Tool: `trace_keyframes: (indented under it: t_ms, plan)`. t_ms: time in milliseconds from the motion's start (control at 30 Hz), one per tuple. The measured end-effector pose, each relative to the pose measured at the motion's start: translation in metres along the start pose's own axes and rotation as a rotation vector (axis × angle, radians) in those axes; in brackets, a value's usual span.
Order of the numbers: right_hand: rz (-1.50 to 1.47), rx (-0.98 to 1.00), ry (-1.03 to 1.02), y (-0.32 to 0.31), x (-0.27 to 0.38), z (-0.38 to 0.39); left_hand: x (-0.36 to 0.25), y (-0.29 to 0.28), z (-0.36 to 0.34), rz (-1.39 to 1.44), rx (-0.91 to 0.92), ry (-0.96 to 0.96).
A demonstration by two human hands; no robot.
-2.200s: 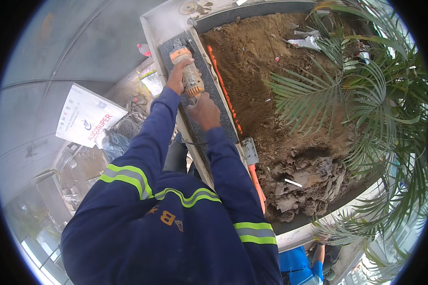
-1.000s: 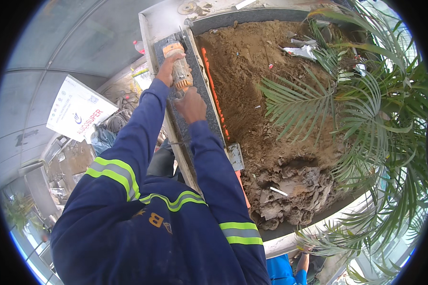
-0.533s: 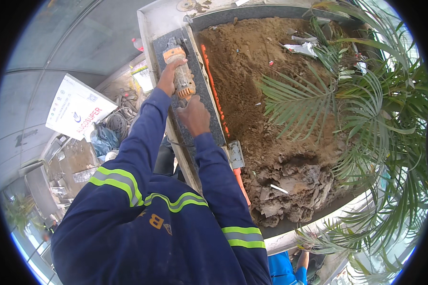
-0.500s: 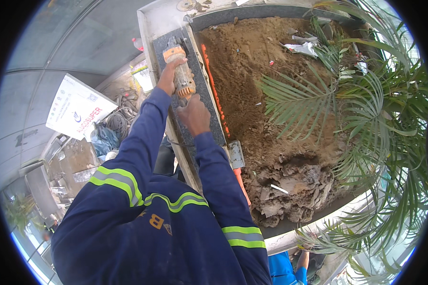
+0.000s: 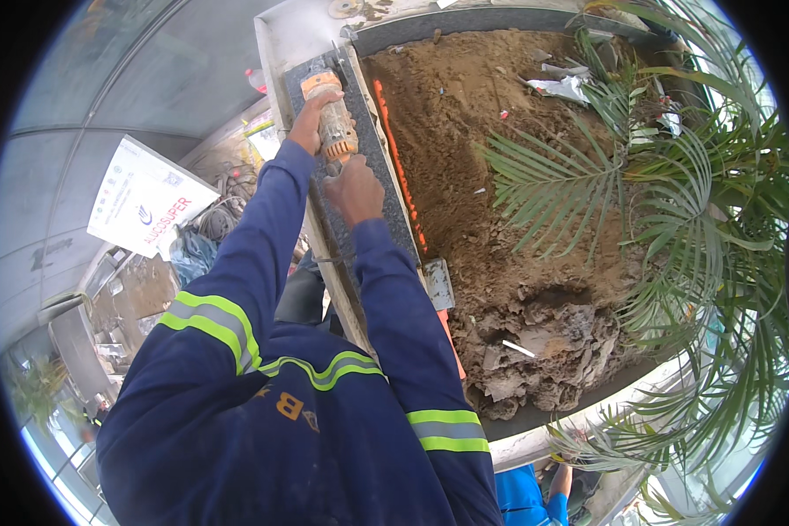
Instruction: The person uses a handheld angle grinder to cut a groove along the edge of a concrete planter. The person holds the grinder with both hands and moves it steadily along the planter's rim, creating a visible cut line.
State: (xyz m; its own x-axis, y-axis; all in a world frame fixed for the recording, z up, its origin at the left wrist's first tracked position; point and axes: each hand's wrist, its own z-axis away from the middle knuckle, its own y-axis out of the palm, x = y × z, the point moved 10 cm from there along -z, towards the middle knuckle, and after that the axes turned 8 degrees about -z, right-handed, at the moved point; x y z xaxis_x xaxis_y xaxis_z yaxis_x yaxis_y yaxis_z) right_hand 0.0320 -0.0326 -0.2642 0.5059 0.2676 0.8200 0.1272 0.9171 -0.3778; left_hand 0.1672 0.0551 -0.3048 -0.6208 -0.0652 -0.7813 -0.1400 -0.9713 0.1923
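A dusty orange-and-grey angle grinder (image 5: 337, 131) lies over the dark grey stone slab (image 5: 370, 140) that runs along the planter's left edge. My left hand (image 5: 305, 127) is closed round the front part of its body. Behind it, my right hand (image 5: 356, 191) is wrapped round the rear handle. Pale dust hangs about the grinder's far end, where the disc cannot be made out. Beside the slab runs a bright orange strip (image 5: 394, 162). Nearer to me, a flat grey metal blade (image 5: 440, 282) with an orange handle rests against the soil.
Brown soil (image 5: 465, 158) fills the planter, with clumped lumps (image 5: 552, 351) near its front. Palm fronds (image 5: 693, 202) hang over the right side. At left are a white printed board (image 5: 145, 197) and coiled cables (image 5: 219, 219). Another person's blue clothing (image 5: 519, 495) shows at bottom.
Both hands and the grinder have shifted slightly away from me along the slab. Dust at the grinder's far end now looks thicker.
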Motion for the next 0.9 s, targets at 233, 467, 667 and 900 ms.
trace_keyframes:
  t_ms: [233,467,667,900]
  plan:
    - [0.036,0.032,0.05,-0.005,-0.012,0.019,0.018,0.001,0.012,0.002,0.022,-0.013]
    - [0.043,0.045,0.035,-0.007,-0.019,0.034,0.031,0.002,0.025,0.011,-0.004,-0.046]
    - [0.045,0.054,0.063,-0.009,-0.026,0.043,0.034,0.008,0.037,0.014,-0.001,-0.04]
    - [0.046,0.074,0.094,-0.008,-0.033,0.051,0.041,0.008,0.041,0.006,0.006,-0.068]
